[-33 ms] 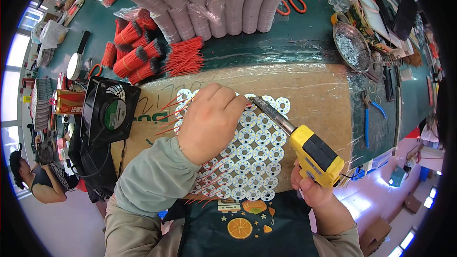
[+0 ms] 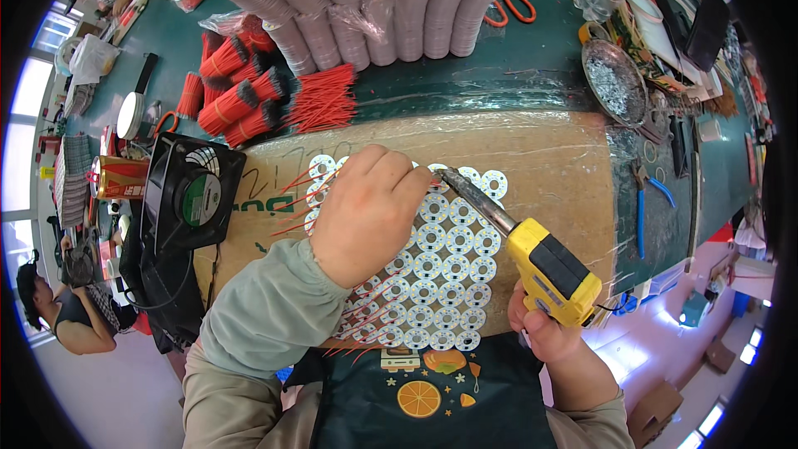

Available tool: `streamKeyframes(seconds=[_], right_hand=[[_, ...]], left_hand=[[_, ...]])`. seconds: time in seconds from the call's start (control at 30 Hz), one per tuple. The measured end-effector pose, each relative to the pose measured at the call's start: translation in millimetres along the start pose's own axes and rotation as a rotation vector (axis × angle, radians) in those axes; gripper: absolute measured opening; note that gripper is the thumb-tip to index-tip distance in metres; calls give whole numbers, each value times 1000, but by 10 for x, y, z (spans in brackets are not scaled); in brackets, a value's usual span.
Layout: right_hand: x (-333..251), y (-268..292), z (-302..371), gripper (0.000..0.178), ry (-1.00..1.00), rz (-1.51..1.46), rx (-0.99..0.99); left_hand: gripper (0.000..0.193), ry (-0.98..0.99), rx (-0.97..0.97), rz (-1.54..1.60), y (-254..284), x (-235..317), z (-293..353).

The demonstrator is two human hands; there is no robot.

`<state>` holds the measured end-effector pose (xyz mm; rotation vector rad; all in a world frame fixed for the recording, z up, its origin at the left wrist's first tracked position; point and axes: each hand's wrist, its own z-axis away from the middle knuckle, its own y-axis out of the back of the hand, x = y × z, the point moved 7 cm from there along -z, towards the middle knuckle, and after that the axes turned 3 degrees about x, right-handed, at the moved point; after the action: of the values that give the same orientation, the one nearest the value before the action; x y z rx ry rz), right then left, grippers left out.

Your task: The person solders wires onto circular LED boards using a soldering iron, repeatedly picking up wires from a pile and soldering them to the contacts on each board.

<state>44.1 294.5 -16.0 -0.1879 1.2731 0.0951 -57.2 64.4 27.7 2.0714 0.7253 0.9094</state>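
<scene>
My left hand [image 2: 366, 216] is closed above rows of small round white LED boards [image 2: 431, 238], its fingertips pinched by a red wire [image 2: 435, 183] that shows only as a short piece. My right hand [image 2: 544, 328] grips a yellow and black soldering gun [image 2: 555, 270] by its handle. The gun's dark metal tip points up and left, reaching a board in the far row right beside my left fingertips. Thin red wires [image 2: 376, 308] stick out leftward from boards at the left of the grid. Part of the grid is hidden under my left hand and sleeve.
A cardboard sheet [image 2: 557, 166] lies under the boards. Beyond it stand tall stacks of boards [image 2: 374, 0], red wire bundles [image 2: 229, 108] and loose wires [image 2: 322, 100]. A black fan [image 2: 191, 191] stands left; a metal pan [image 2: 613, 83] and blue pliers [image 2: 640, 212] lie right. People sit at left.
</scene>
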Motion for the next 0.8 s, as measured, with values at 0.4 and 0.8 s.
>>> streamKeyframes(seconds=[0.4, 0.8], right_hand=[[4, 29, 10, 84, -66, -150, -6], [-64, 38, 25, 84, -54, -316, 41]], left_hand=[[21, 2, -17, -9, -1, -2, -12], [22, 35, 81, 49, 162, 55, -57]])
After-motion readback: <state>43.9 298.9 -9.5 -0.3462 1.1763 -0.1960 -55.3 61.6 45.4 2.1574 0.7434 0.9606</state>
